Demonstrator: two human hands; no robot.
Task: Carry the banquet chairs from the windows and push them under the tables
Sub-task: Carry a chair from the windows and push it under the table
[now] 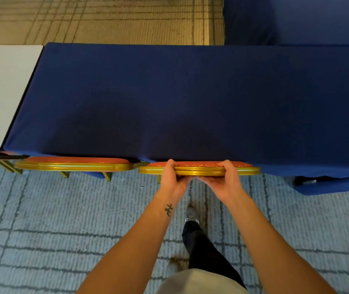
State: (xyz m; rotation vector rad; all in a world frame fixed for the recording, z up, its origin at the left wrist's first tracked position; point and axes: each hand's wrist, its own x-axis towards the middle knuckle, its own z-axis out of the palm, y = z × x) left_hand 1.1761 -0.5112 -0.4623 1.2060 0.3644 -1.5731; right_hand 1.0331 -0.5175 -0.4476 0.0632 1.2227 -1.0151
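Most of chair [200, 171] under tablecloth [190, 102]

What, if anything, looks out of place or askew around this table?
Nothing spilled or damaged. The left table is bare white while the next wears a blue tablecloth, whose hem at the right flares out over the carpet. The held banquet chair sits square.

One wide-angle camera, worn on the person's head, looks forward and steeply down along both forearms [146, 234]. It sits close above the fingers [226, 165], which lie just below frame centre. Beyond the fingers the blue-draped surface [190, 92] fills the upper half; nearer than them, carpet [41, 219] and a leg [201, 247].
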